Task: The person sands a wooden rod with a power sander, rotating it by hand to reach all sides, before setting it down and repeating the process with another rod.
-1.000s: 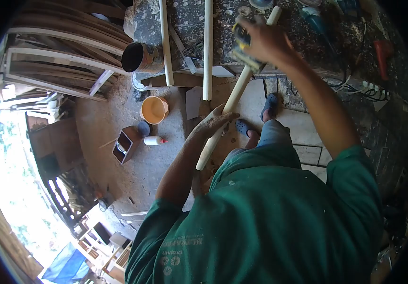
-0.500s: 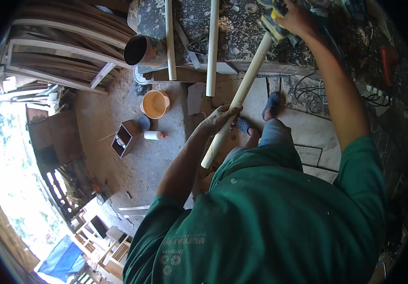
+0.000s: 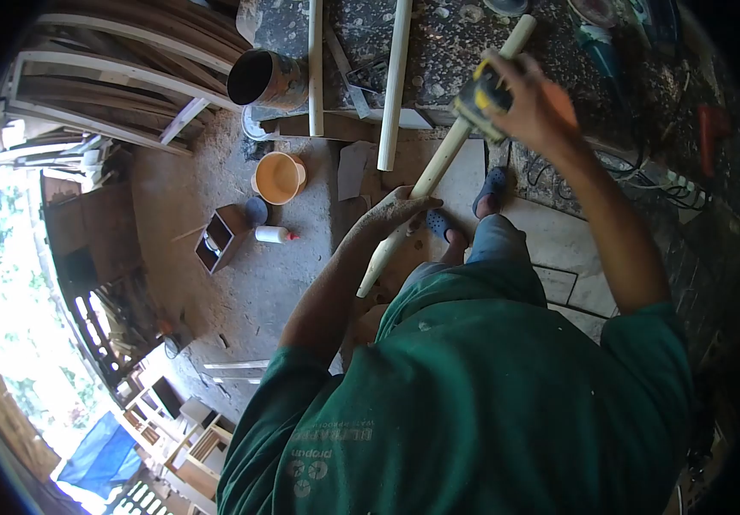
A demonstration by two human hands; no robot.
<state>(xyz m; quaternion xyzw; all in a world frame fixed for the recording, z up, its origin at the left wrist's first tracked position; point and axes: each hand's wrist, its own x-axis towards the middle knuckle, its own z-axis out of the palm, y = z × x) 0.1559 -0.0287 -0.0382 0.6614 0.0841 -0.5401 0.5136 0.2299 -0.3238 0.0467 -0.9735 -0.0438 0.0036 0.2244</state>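
Observation:
My left hand (image 3: 399, 211) is wrapped round the lower part of a pale round wooden pole (image 3: 440, 161). The pole slants up and away, its far end over the workbench (image 3: 438, 64) and its near end close to my shirt. Against the pole's upper stretch, my right hand (image 3: 534, 105) grips a yellow and black power sander (image 3: 481, 96), slightly blurred. The sander's underside, where it meets the pole, is hidden. Two more wooden poles, a left one (image 3: 316, 73) and a middle one (image 3: 395, 86), lie on the bench with their ends jutting past its edge.
A paint-stained can (image 3: 288, 83) stands at the bench's left corner. On the floor are an orange bucket (image 3: 280, 178), a wooden box (image 3: 222, 240) and a white bottle (image 3: 273, 233). Cables (image 3: 636, 176) hang at the right, near a green power tool (image 3: 601, 56). Frames lean at upper left.
My right hand and the sander have slid down the pole towards me, uncovering its far end. My left hand keeps its hold, and the pole's near end has shifted slightly left.

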